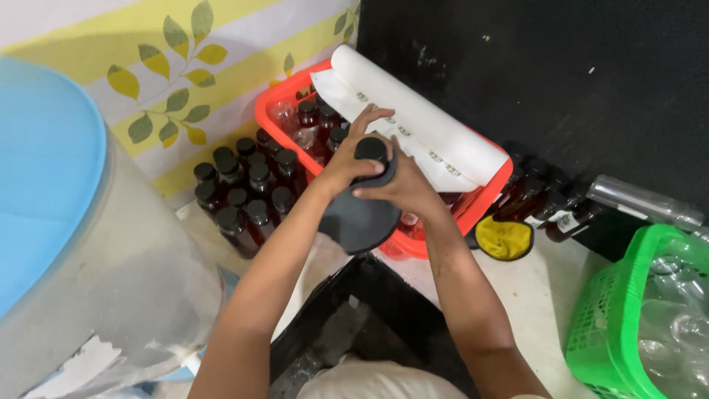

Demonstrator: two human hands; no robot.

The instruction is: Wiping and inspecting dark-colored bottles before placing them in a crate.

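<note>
Bottle with dark amber body and black screw cap [371, 150] is sitting upright between both hands above the orange plastic basket [413, 244], wrapped in a dark grey cloth [360, 219]. I am seeing the left hand [347, 164] with fingers clamping its side and the right hand [402, 188] with fingers closing round the cloth. Judging by the capped bottles [244, 188] grouped on the floor and the clear bottles waiting in the green basket [605, 325], I am reckoning work is partway through.
</note>
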